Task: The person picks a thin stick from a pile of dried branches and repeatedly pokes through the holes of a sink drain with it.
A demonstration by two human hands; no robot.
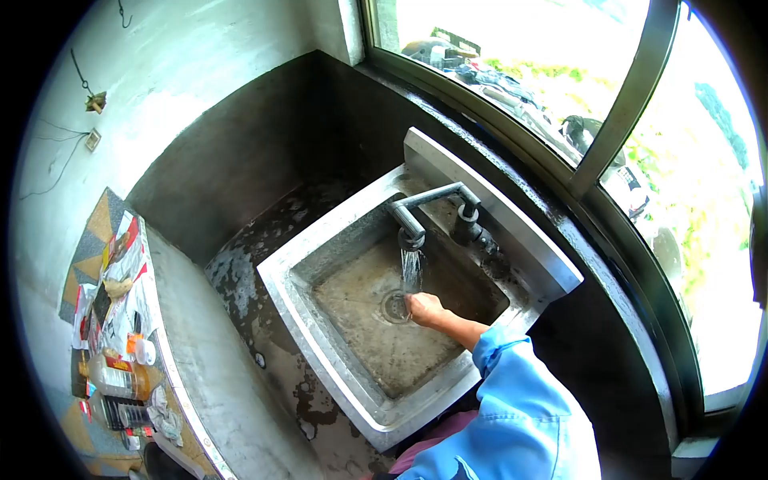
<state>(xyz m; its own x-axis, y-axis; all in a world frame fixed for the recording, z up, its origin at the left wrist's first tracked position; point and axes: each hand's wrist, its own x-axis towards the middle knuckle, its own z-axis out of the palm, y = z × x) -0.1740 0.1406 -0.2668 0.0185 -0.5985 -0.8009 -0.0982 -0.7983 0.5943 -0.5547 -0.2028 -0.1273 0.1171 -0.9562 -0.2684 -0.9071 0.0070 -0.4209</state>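
Observation:
Water (412, 270) pours from the bent spout of a metal faucet (432, 196) into a square metal sink (308, 336). My right hand (426, 310) reaches in from the lower right, in a blue sleeve (520, 384), and is in or right beside the stream above the drain (395, 306). Its fingers look curled closed; whether anything is inside them is hidden. The faucet's base and valve (480, 240) stand at the sink's back right corner. My left hand is out of view.
A raised backsplash (488, 208) edges the sink below a large framed window (588, 176). At left, a ledge with a patterned top (88, 248) holds an oil-coloured bottle (120, 378), packets and other items. The floor (320, 412) looks wet and stained.

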